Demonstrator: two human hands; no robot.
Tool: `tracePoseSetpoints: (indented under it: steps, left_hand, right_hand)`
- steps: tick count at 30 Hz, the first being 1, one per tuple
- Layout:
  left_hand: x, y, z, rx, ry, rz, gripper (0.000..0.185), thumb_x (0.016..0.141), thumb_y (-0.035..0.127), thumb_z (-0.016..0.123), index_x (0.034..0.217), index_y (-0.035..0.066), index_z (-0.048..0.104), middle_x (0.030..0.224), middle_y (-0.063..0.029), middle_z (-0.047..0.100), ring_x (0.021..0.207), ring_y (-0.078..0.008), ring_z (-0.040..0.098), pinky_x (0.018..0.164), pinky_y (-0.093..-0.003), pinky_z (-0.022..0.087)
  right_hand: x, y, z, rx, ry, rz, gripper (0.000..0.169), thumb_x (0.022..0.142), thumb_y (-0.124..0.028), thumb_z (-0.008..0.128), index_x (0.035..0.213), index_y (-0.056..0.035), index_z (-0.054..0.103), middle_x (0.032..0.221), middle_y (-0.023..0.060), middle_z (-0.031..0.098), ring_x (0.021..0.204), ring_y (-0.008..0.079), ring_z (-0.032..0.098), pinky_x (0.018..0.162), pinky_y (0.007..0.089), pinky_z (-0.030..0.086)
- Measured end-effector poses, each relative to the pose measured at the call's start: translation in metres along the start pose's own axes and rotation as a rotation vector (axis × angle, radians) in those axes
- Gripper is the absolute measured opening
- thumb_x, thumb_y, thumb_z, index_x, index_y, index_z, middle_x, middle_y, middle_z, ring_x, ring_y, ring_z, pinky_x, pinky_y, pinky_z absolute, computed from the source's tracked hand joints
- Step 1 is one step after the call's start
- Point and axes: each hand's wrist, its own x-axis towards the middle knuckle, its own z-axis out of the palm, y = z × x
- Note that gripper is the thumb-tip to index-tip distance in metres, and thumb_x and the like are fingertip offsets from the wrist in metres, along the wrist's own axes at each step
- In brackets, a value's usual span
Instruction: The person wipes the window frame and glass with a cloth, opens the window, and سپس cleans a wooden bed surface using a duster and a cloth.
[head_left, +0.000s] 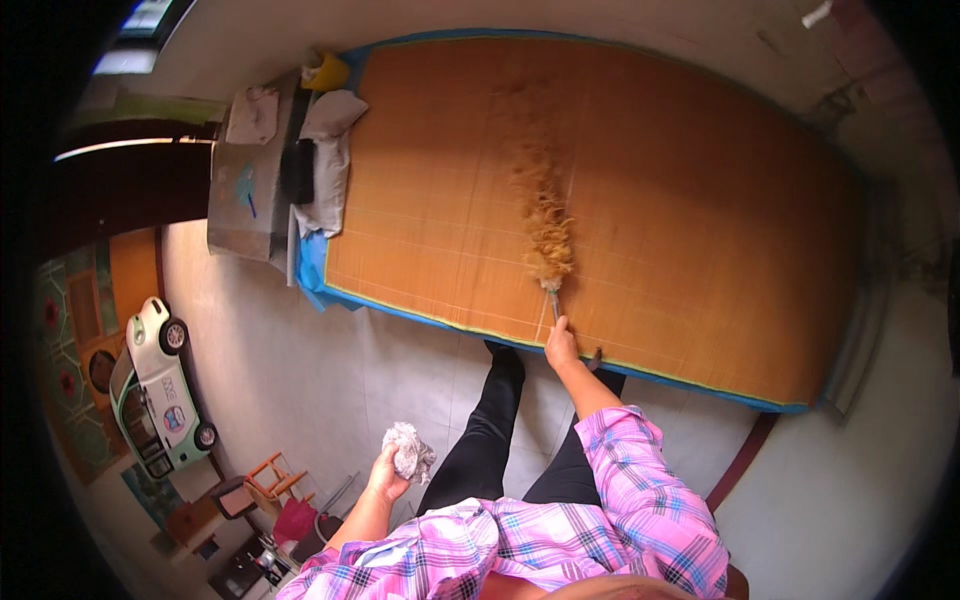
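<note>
My right hand (562, 346) grips the handle of a feather duster (551, 232). Its tan feathers stretch away from me over a brown woven mat (675, 202) on a bed; the far feathers are blurred. Low at my left side, my left hand (388, 474) is closed around a crumpled whitish cloth (409, 453), apart from the bed. Blue fabric (315, 270) shows from under the mat along its edge.
At the bed's left end lie a grey-white pillow (330, 165) and a yellow container (327, 73), beside a grey cabinet (247, 187) with a cloth on top. A toy-like car (161, 390) and a wooden chair (274, 476) stand at the left.
</note>
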Motion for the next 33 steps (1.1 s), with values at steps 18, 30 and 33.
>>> tracePoseSetpoints:
  steps: [18,30,33]
  left_hand:
    - [0.012,-0.006,-0.056,-0.287,-0.001,-0.017,0.035,0.085,0.026,0.050,0.116,0.011,0.049,0.106,-0.0089,0.059,0.096,-0.0296,0.058,0.082,-0.0489,0.048]
    - [0.006,-0.017,-0.073,-0.327,0.086,-0.013,0.034,0.086,0.029,0.050,0.115,0.011,0.050,0.104,-0.0104,0.059,0.095,-0.0304,0.058,0.079,-0.0494,0.048]
    - [0.012,-0.014,-0.085,-0.383,0.104,-0.046,0.034,0.085,0.027,0.050,0.115,0.011,0.050,0.105,-0.0105,0.058,0.096,-0.0306,0.058,0.080,-0.0502,0.048]
  right_hand:
    - [-0.001,-0.063,-0.039,-0.274,-0.410,-0.268,0.024,0.092,-0.027,0.040,0.106,-0.0071,0.037,0.077,0.0306,0.058,0.076,0.0498,0.055,0.067,0.0552,0.042]
    - [0.231,-0.248,-0.073,-0.369,-0.114,-0.382,0.022,0.094,-0.024,0.037,0.102,-0.0034,0.036,0.085,0.0297,0.058,0.082,0.0459,0.057,0.067,0.0515,0.044]
    - [0.228,-0.248,-0.063,-0.344,-0.272,-0.341,0.023,0.093,-0.023,0.036,0.102,-0.0025,0.036,0.089,0.0310,0.057,0.084,0.0455,0.056,0.071,0.0513,0.043]
